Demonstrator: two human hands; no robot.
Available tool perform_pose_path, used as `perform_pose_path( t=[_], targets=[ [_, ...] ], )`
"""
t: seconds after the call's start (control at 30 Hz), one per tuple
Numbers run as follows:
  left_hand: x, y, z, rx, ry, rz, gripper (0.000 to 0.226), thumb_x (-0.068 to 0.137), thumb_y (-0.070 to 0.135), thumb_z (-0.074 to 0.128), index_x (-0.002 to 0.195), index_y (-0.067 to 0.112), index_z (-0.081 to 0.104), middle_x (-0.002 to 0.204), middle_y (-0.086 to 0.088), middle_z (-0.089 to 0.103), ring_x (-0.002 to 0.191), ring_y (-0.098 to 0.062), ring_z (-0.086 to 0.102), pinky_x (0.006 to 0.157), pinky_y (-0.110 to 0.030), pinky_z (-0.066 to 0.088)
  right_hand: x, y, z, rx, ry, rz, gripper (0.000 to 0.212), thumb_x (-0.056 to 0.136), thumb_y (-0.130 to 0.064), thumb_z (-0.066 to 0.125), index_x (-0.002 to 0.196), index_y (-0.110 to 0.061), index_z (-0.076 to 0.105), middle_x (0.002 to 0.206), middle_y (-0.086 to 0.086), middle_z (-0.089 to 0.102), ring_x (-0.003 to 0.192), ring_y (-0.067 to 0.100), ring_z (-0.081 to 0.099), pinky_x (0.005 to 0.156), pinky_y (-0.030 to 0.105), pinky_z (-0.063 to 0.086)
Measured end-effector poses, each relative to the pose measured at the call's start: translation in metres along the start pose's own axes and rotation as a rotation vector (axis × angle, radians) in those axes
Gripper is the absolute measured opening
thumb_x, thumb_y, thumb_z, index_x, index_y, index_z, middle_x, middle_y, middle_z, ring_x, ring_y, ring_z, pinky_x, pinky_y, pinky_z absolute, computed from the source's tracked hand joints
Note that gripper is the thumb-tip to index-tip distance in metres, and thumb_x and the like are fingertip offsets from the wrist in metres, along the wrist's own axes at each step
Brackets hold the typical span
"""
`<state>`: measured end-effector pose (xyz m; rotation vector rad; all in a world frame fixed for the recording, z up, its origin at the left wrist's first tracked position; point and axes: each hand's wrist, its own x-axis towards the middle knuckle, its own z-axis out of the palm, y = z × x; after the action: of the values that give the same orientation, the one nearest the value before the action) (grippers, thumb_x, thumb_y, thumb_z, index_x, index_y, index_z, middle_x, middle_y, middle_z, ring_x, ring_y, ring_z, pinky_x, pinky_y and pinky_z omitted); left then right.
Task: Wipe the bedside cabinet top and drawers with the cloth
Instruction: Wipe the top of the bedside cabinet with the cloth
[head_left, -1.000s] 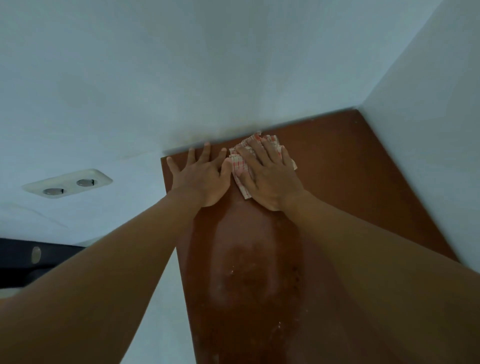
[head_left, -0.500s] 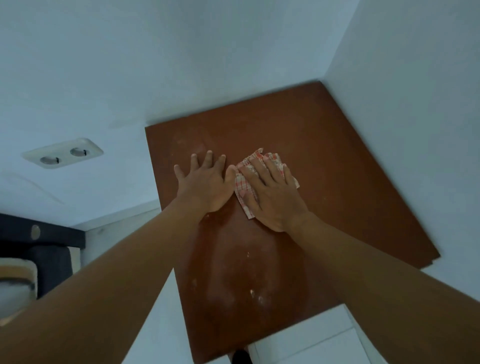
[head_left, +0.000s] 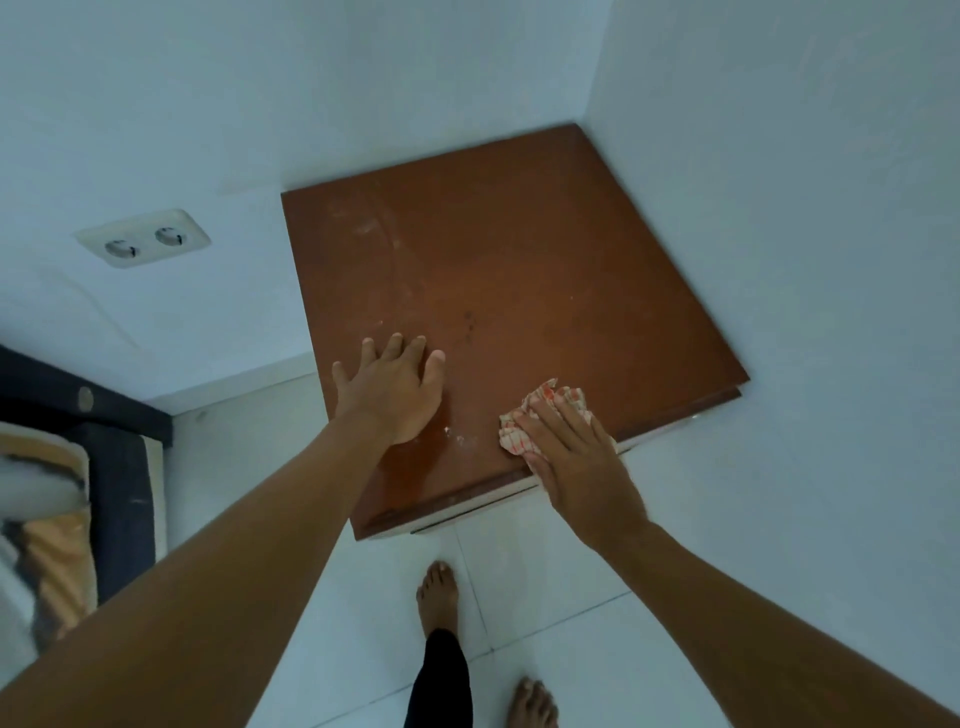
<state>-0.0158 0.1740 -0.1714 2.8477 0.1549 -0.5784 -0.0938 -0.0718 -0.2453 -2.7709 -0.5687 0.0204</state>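
Left hand (head_left: 392, 395): flat on the cabinet top (head_left: 519, 270), fingers spread, holding nothing, left of centre in the frame.
Right hand (head_left: 576, 457): fingers straight, pressing the cloth (head_left: 543, 400) down at the front edge of the top, lower right of centre.
Cloth: bunched, red-checked, mostly under the fingers and right at the lip.
Risk, cloth: one more pull toward the body and I'd guess it slides off the edge and drops.
Risk, crumbs (head_left: 460, 436): white specks lie between the two hands, and a sweep forward would likely tip them onto the floor (head_left: 519, 582) by the bare feet (head_left: 438, 597).
Risk, left hand: leaning on the surface may leave a palm print (the wood looks shiny near it).
Risk, missed patch: pale smears toward the upper left of the top could get skipped.
Risk, drawers (head_left: 467, 512): only a pale strip shows under the top, and it looks not yet wiped.
Count, hands: two.
Count, cloth: one.
Count, cabinet: one; drawers cannot be counted from here.
Count, feet: two.
Count, wall socket (head_left: 141, 238): one plate with two outlets, upper left.
Count, bed (head_left: 52, 493): one, at the left edge.
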Motion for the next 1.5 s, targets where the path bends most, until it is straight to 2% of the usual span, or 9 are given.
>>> perform_pose_path(
  t=[0.13, 0.23, 0.37, 0.47, 0.63, 0.87, 1.17, 1.3, 1.5],
  targets=[
    [-0.023, 0.001, 0.007, -0.033, 0.043, 0.020, 0.066, 0.101, 0.063, 0.009, 0.159, 0.034, 0.026, 0.169, 0.002, 0.019, 0.157, -0.033, 0.007, 0.120, -0.066, 0.003, -0.065, 0.009, 0.011, 0.087, 0.072, -0.039, 0.046, 0.101, -0.005, 0.057, 0.147, -0.009, 0.054, 0.156, 0.010, 0.048, 0.150, 0.027, 0.038, 0.111, 0.042, 0.049],
    [-0.030, -0.004, 0.009, -0.038, 0.072, 0.026, 0.066, 0.101, 0.063, 0.009, 0.157, 0.034, 0.029, 0.168, 0.002, 0.022, 0.156, -0.033, 0.010, 0.120, -0.066, 0.005, -0.113, 0.013, 0.011, 0.215, 0.035, 0.036, 0.059, 0.090, -0.003, 0.074, 0.144, -0.014, 0.054, 0.150, 0.007, 0.054, 0.137, 0.024, 0.055, 0.103, 0.038, 0.055],
    [-0.029, -0.012, 0.003, -0.019, 0.086, 0.018, 0.066, 0.101, 0.062, 0.010, 0.158, 0.033, 0.029, 0.168, 0.001, 0.022, 0.156, -0.033, 0.010, 0.121, -0.065, 0.006, -0.111, -0.003, -0.016, 0.450, -0.010, 0.189, 0.042, 0.108, -0.037, 0.044, 0.149, -0.027, 0.044, 0.156, -0.010, 0.043, 0.146, 0.005, 0.041, 0.119, 0.016, 0.028],
    [-0.024, -0.018, -0.010, -0.017, 0.096, 0.007, 0.066, 0.102, 0.062, 0.010, 0.158, 0.032, 0.030, 0.168, 0.001, 0.022, 0.156, -0.033, 0.010, 0.120, -0.065, 0.007, -0.062, -0.023, -0.040, 0.443, 0.155, 0.116, 0.041, 0.111, -0.034, 0.038, 0.146, -0.020, 0.054, 0.149, -0.005, 0.055, 0.138, 0.002, 0.049, 0.113, 0.016, 0.039],
    [0.002, -0.037, -0.046, -0.044, 0.111, -0.004, 0.065, 0.103, 0.060, 0.012, 0.158, 0.030, 0.031, 0.168, -0.002, 0.024, 0.156, -0.031, 0.010, 0.121, -0.066, 0.010, 0.072, -0.049, -0.072, 0.407, 0.228, 0.068, 0.038, 0.110, -0.025, 0.042, 0.145, -0.018, 0.054, 0.150, 0.004, 0.055, 0.135, 0.020, 0.054, 0.111, 0.029, 0.043],
    [0.083, -0.079, -0.092, -0.059, 0.159, 0.019, 0.065, 0.102, 0.060, 0.013, 0.155, 0.031, 0.035, 0.166, -0.001, 0.028, 0.155, -0.027, 0.016, 0.119, -0.066, 0.015, 0.258, -0.075, -0.068, 0.367, 0.188, -0.013, 0.035, 0.109, -0.031, 0.038, 0.136, -0.022, 0.059, 0.142, 0.000, 0.060, 0.137, 0.021, 0.052, 0.104, 0.031, 0.043],
    [0.196, -0.125, -0.116, -0.096, 0.160, 0.001, 0.057, 0.104, 0.053, 0.018, 0.153, 0.032, 0.036, 0.164, -0.003, 0.030, 0.152, -0.028, 0.020, 0.117, -0.064, 0.016, 0.429, -0.099, -0.022, 0.281, 0.169, -0.071, 0.033, 0.108, -0.026, 0.039, 0.124, -0.011, 0.064, 0.125, 0.008, 0.065, 0.112, 0.031, 0.062, 0.093, 0.033, 0.041],
    [0.231, -0.142, -0.102, -0.110, 0.171, 0.007, 0.056, 0.103, 0.051, 0.017, 0.153, 0.035, 0.037, 0.166, -0.004, 0.025, 0.152, -0.028, 0.022, 0.117, -0.065, 0.017, 0.456, -0.093, 0.013, 0.004, -0.079, -0.047, 0.045, 0.102, -0.045, 0.034, 0.133, -0.024, 0.059, 0.140, 0.000, 0.056, 0.134, 0.025, 0.049, 0.117, 0.055, 0.027],
    [0.230, -0.147, -0.078, -0.142, 0.285, 0.041, 0.057, 0.105, 0.050, 0.017, 0.158, 0.032, 0.029, 0.169, -0.008, 0.018, 0.155, -0.028, 0.017, 0.123, -0.059, 0.007, 0.454, -0.092, 0.037, -0.035, -0.180, -0.031, 0.057, 0.106, -0.046, 0.028, 0.160, -0.034, 0.021, 0.168, 0.001, 0.017, 0.157, 0.025, 0.006, 0.126, 0.057, 0.001]
  ],
)
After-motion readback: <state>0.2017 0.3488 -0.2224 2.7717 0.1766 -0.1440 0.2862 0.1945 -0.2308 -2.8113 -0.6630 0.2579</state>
